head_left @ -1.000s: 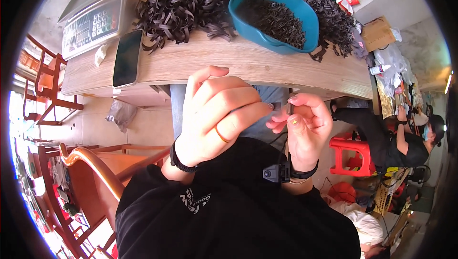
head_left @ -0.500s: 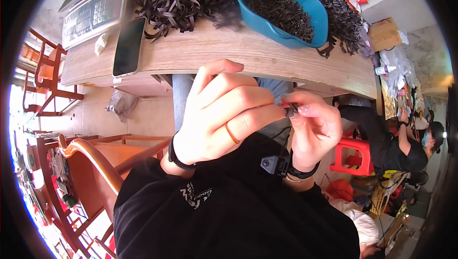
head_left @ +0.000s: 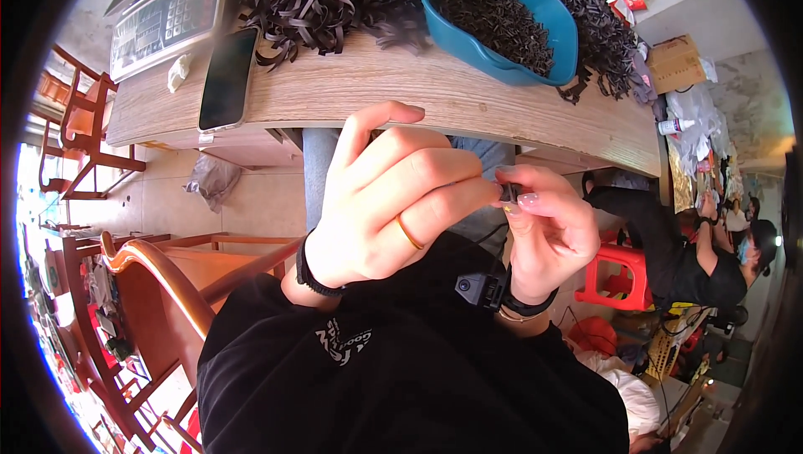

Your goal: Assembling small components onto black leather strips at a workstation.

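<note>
My left hand (head_left: 393, 203) and my right hand (head_left: 548, 220) meet in front of my chest, just off the table's near edge. Between their fingertips is a small dark folded strip (head_left: 508, 193), mostly covered by the fingers. The right thumb and fingers pinch it, and the left fingertips press on it from the other side; the left thumb is hidden. Beyond the hands on the table lies a heap of long dark strips (head_left: 326, 7). A teal basin (head_left: 502, 69) beside it holds many short dark pieces (head_left: 493, 23). Another heap of short dark pieces (head_left: 598, 32) lies to its right.
On the wooden table (head_left: 335, 90) a phone (head_left: 227, 82), a crumpled white tissue (head_left: 178, 73) and a scale (head_left: 167, 23) lie at the left. A wooden chair arm (head_left: 167, 274) is at my left. Right, a red stool (head_left: 615, 274) stands near another person (head_left: 707, 266).
The right fingers have shifted slightly around the small dark strip, and less of it shows. The left hand has hardly moved.
</note>
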Tool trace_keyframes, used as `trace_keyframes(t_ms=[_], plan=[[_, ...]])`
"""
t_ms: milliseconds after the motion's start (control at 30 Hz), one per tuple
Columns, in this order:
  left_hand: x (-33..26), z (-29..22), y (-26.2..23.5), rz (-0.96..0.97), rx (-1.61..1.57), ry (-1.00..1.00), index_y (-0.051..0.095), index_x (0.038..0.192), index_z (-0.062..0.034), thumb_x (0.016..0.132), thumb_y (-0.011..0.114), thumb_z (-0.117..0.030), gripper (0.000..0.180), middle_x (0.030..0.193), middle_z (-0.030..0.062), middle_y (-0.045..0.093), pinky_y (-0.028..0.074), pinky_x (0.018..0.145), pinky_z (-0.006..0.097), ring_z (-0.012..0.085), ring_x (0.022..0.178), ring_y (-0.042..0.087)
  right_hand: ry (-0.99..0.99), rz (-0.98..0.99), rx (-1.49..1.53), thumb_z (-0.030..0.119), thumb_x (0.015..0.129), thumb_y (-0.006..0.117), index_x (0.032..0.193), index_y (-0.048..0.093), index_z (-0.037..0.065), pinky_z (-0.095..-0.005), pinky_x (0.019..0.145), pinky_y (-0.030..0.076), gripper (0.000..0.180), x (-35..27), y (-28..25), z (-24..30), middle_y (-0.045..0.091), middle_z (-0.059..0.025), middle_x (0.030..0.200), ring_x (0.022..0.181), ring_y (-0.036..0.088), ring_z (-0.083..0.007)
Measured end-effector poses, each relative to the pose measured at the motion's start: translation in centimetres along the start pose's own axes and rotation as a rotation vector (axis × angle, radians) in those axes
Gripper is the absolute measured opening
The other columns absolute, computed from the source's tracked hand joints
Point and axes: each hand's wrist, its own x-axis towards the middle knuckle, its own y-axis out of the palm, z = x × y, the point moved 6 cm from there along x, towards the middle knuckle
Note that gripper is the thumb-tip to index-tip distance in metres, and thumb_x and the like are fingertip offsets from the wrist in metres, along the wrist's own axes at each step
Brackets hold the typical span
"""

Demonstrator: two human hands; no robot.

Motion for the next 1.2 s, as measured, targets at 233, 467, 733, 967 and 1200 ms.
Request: trace_keyframes(t_ms=[233,467,733,967,1200], plan=[[0.1,0.3,-0.2,-0.010,-0.040,-0.041,0.065,0.083,-0.0057,0.056,0.071,0.003,0.030,0.078,0.0039,0.061,0.044,0.077,0.039,0.0175,0.068,0.056,0.050,0.026,-0.036,-0.015,0.075,0.062,0.091,0.059,-0.004,-0.0254,0.065,0.052,0.020,-0.2,0.0,-0.1,0.064,-0.0211,0.094,0.077,0.064,-0.0201],[0.1,0.5,-0.2,-0.006,-0.087,-0.070,0.064,0.083,-0.0044,0.059,0.072,0.004,0.027,0.077,0.0045,0.061,0.045,0.074,0.039,0.0181,0.068,0.056,-0.008,0.036,-0.044,-0.016,0.075,0.063,0.094,0.059,-0.006,-0.0268,0.066,0.053,0.022,0.3,0.3,0.0,0.063,-0.0197,0.092,0.079,0.064,-0.0202],[0.1,0.8,-0.1,0.025,-0.085,-0.103,0.065,0.083,-0.0043,0.060,0.073,0.002,0.025,0.079,0.0047,0.061,0.044,0.076,0.040,0.0189,0.069,0.058,0.057,0.039,-0.038,-0.017,0.075,0.061,0.094,0.059,-0.007,-0.0261,0.065,0.053,0.021,0.2,0.5,-0.5,0.063,-0.0198,0.091,0.078,0.063,-0.0189],[-0.1,1.0,0.1,0.033,-0.065,-0.098,0.065,0.083,-0.0041,0.062,0.072,0.000,0.022,0.080,0.0044,0.061,0.044,0.076,0.040,0.0192,0.071,0.058,0.107,0.050,0.013,-0.014,0.077,0.062,0.095,0.059,-0.008,-0.0269,0.071,0.054,0.019,0.1,0.5,-0.8,0.062,-0.0199,0.096,0.082,0.063,-0.0196],[0.1,1.1,0.1,0.063,-0.060,-0.003,0.067,0.087,-0.0022,0.055,0.071,-0.003,0.033,0.080,0.0062,0.062,0.047,0.067,0.036,0.0219,0.071,0.058,0.286,-0.060,0.226,-0.013,0.080,0.060,0.102,0.049,-0.007,-0.0300,0.079,0.053,0.026,-0.2,-0.1,-1.7,0.061,-0.0211,0.100,0.091,0.063,-0.0212]])
